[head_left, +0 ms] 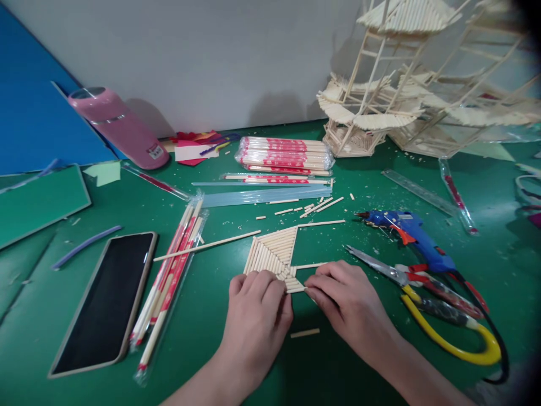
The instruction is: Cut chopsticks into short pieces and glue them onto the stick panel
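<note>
A flat panel of glued wooden sticks (274,252) lies on the green table (203,338) in front of me. My left hand (256,316) rests palm down on the panel's near edge, fingers pressing on the sticks. My right hand (346,304) pinches a short stick at the panel's near right corner, fingertips touching the wood. A cut stick piece (305,333) lies between my wrists. One long bare stick (207,245) runs leftward from the panel.
Right of my hands lie yellow-handled shears (426,304) and a blue glue gun (412,234). A phone (107,299) and wrapped chopsticks (169,276) lie left. Behind are a chopstick pack (285,153), a pink bottle (118,128), a ruler (418,192) and stick-built tower models (406,96).
</note>
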A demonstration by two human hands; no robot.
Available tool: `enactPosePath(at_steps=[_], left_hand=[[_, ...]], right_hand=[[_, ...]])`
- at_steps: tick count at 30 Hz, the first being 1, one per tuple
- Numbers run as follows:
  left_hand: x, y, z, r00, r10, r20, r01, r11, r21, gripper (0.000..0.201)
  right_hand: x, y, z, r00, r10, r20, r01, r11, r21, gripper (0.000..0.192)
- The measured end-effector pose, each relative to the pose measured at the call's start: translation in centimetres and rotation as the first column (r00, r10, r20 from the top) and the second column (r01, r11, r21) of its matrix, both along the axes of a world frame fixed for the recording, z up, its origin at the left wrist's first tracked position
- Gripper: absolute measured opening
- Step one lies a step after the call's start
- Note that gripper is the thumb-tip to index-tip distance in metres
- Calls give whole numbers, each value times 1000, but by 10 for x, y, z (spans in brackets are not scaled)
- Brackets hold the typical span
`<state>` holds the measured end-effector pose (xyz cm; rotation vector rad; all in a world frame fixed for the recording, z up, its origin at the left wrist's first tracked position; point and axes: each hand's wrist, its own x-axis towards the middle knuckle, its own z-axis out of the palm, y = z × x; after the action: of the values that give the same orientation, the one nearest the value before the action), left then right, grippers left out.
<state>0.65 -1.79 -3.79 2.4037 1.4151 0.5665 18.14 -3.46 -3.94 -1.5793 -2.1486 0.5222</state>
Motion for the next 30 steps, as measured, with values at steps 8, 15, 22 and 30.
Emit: enactPosePath(at_steps=[8, 15, 22, 30], left_hand=[[0, 0, 1, 1000, 3, -8, -3, 1000, -1, 14], [0, 0, 2, 1000, 3, -9, -3, 1000, 6, 15], [0, 0, 1, 1000, -2, -18, 2, 1000, 7, 15], [0, 0, 0, 1000, -5, -27, 5, 1000, 0, 14]], right_hand=[[1, 1, -1, 1000, 20, -6, -20, 1000, -4, 15], [1, 1, -1, 1000, 20, -7, -20, 1000, 12, 15], [0, 0, 0, 1000, 6, -18, -6, 1000, 5, 15], [-1, -1, 0, 1000, -10, -25, 10, 1000, 0, 16]])
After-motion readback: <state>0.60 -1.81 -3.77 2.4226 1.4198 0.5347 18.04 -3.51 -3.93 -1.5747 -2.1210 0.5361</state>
